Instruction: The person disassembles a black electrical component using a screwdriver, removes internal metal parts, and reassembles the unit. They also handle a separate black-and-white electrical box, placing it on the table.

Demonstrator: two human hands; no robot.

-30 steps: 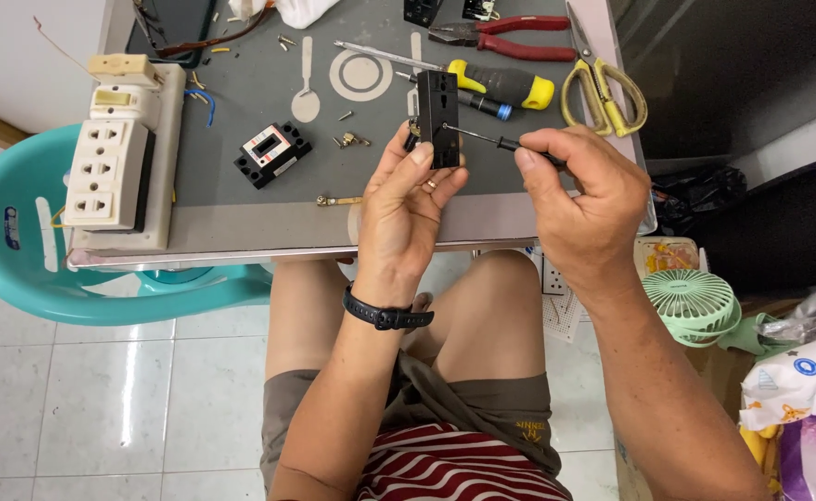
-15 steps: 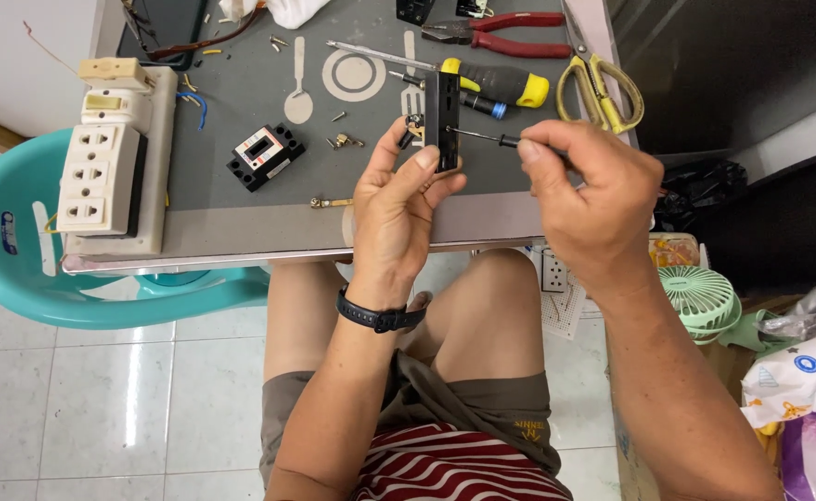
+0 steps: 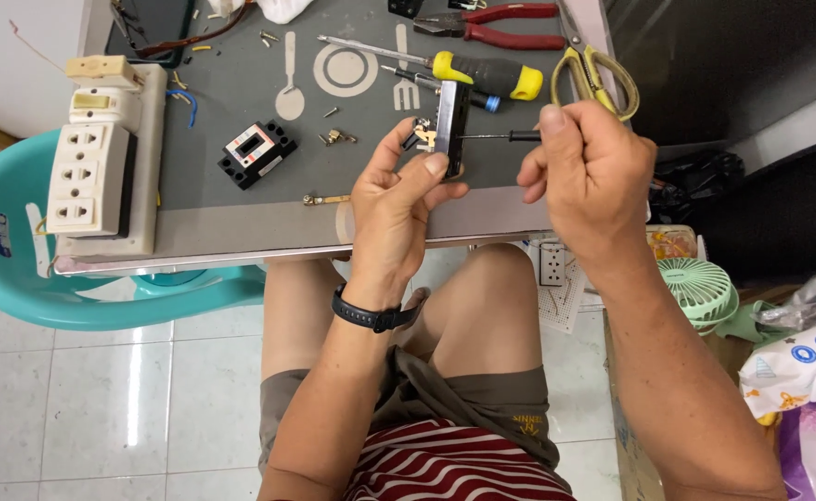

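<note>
My left hand (image 3: 398,195) grips a small black electrical part (image 3: 450,125) with brass contacts showing at its left side, held upright above the front of the grey table (image 3: 241,223). My right hand (image 3: 582,167) is closed around a thin black screwdriver (image 3: 496,136) whose shaft points left into the side of the black part. A black band sits on my left wrist.
A black breaker-like block (image 3: 257,153), loose screws (image 3: 334,137), a yellow-handled screwdriver (image 3: 482,72), red pliers (image 3: 505,23) and yellow scissors (image 3: 598,74) lie on the table. A cream socket strip (image 3: 88,176) sits at left, over a teal chair (image 3: 18,278). A green fan (image 3: 700,288) is at right.
Both hands have lifted slightly away from the table edge with the black part and screwdriver still engaged. The camera view shifted a little; the table items stay put.
</note>
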